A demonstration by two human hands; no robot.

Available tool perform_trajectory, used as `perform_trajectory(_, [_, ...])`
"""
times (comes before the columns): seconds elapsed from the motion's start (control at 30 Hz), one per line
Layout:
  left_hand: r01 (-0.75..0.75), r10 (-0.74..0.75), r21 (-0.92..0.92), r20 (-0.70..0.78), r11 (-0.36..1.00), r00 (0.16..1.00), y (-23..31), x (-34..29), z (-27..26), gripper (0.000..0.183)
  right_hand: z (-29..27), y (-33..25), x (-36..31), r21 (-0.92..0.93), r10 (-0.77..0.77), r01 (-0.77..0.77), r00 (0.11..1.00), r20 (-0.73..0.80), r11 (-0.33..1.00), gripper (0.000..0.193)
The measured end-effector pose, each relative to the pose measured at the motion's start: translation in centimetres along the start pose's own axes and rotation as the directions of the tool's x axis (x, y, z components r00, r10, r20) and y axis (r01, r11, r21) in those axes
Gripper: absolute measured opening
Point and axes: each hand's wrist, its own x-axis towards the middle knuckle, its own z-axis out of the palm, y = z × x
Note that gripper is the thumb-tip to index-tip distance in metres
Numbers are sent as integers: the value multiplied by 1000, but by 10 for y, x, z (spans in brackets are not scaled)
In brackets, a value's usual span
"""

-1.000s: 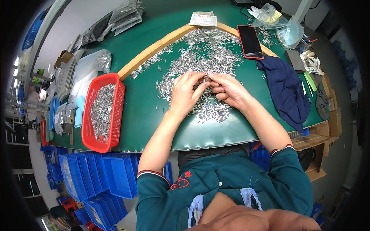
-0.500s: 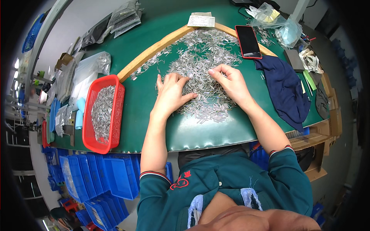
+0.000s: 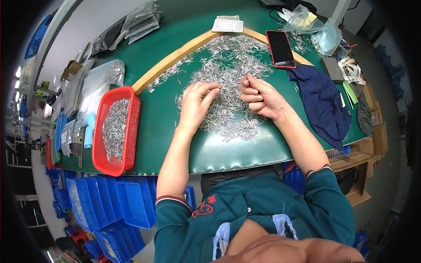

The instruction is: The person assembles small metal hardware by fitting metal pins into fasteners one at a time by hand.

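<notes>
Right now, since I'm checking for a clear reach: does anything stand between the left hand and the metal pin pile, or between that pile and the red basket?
Nothing visible separates the left hand from the metal pin pile. Between the pile's lower part and the red basket are the left forearm and the basket's right wall.

Pins (image 3: 230,81) look like shiny metal, basket (image 3: 132,140) glossy plastic, tabletop (image 3: 232,155) smooth and kinda shiny, bars (image 3: 172,59) plain wood.
</notes>
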Motion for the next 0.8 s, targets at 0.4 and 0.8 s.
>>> perform_trajectory(0.4, [131,-120,-595,59,793,991,5,-1,5,15,-1,2,1,46,45,-46,998,39,998,22])
perform_trajectory(0.8, [-61,35,-288,-92,956,995,4,-4,16,15,5,24,8,-420,-89,-56,944,-319,906,25])
